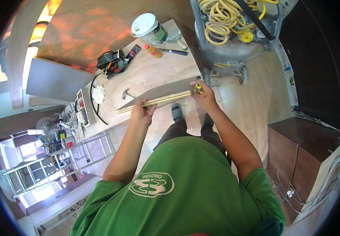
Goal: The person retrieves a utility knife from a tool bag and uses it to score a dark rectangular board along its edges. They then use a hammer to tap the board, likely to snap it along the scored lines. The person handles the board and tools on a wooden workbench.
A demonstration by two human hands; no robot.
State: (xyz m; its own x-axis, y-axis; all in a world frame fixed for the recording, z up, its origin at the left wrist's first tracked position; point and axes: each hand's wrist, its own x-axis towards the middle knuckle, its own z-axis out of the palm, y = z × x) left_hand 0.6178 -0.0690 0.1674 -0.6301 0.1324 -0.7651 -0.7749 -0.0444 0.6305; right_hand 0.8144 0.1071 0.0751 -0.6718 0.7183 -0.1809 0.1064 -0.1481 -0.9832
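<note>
A long grey-faced board [164, 89] with a pale layered edge lies across the near side of the worktable, slanting up to the right. My left hand [141, 113] is closed on its near edge, left of the middle, thumb and fingers gripping it. At the board's right end, my right hand [205, 97] is closed round a small yellow-and-black hand tool [200, 88], whose exact kind I cannot make out. The fingers of that hand also rest against the board's end. A claw hammer [127, 95] lies on the table just beyond the board's left part.
On the worktable [117, 84] are a white-lidded bucket [144, 25], an orange bottle [153, 51], a phone [134, 53], a tool bag [113, 65] and a white crumpled cloth [98, 94]. A wheeled machine with yellow hose [221, 23] stands right, a ladder [64, 163] left, a brown cabinet [295, 157] lower right.
</note>
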